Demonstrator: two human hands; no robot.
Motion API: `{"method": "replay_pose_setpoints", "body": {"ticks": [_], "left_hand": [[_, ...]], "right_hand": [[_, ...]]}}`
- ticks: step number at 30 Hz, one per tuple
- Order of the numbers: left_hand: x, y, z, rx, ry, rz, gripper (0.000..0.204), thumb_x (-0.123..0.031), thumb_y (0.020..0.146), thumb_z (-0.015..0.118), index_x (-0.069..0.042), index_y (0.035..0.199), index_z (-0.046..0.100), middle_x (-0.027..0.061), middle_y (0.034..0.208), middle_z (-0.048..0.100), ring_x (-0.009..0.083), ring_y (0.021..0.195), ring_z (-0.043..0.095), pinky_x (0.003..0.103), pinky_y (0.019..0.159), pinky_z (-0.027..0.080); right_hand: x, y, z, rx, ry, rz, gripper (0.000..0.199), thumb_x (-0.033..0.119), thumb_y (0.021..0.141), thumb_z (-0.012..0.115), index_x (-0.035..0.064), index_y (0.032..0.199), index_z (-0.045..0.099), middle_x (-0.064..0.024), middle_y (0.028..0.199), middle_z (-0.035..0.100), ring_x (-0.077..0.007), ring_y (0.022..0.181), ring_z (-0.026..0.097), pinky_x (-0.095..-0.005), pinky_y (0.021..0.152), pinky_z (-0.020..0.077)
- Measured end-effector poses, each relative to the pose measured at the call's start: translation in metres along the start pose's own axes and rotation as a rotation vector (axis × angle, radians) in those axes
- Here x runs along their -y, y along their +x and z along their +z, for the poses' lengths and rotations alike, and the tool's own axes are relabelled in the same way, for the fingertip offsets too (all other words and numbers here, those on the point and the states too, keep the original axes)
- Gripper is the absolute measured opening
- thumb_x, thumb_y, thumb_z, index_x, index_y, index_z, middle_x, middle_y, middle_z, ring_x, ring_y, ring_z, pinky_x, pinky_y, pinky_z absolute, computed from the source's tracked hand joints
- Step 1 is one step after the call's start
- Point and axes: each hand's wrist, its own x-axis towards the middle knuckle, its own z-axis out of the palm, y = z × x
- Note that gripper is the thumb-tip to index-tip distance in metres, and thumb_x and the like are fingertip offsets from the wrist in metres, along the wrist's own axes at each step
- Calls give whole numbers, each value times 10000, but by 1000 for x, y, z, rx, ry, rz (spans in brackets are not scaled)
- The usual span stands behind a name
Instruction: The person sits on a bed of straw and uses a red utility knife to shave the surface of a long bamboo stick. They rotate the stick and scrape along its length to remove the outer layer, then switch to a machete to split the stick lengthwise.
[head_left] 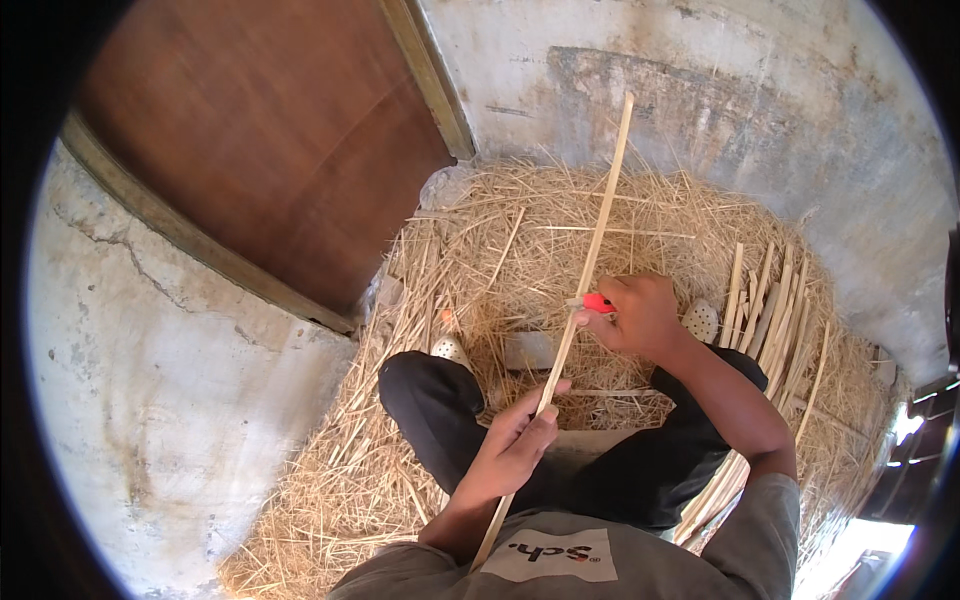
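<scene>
A long, pale bamboo strip (598,235) slants from beside my body up toward the far wall. My left hand (515,445) is closed round its lower part, with the thumb on top. Farther along, my right hand (640,312) grips a small red-handled knife (599,302). Its short blade end meets the strip's right edge; most of the handle is hidden by my fingers. The lower end of the strip passes over my lap near my shirt.
Straw-like shavings (500,225) cover the floor. A bundle of bamboo strips (775,305) lies at my right. Light dotted clogs (700,320) show by my bent knees, with a grey block (530,350) between them. Ahead are a stained wall (720,130) and a brown door (270,130).
</scene>
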Motion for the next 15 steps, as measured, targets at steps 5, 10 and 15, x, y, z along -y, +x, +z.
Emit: {"method": "replay_pose_setpoints", "body": {"ticks": [5,10,15], "left_hand": [[4,-1,-1,-58,146,25,405,-196,1001,456,4,1353,442,-59,620,377,25,525,332,193,472,262],[-2,-11,0,-8,226,16,422,-200,996,471,2,1365,433,-69,615,374,24,529,328,195,481,248],[-1,-20,-6,-30,205,15,411,-182,998,469,5,1362,435,-69,624,374,29,537,327,203,489,246]], "right_hand": [[28,-9,0,46,3,-178,547,579,829,589,93,590,508,-71,447,462,-256,380,501,-390,398,386],[-24,11,-2,-69,-37,135,577,619,826,559,100,583,496,-80,435,442,-248,361,478,-376,383,358],[18,-9,-5,48,39,-117,513,520,873,556,80,611,526,-89,442,443,-269,361,459,-393,389,364]]}}
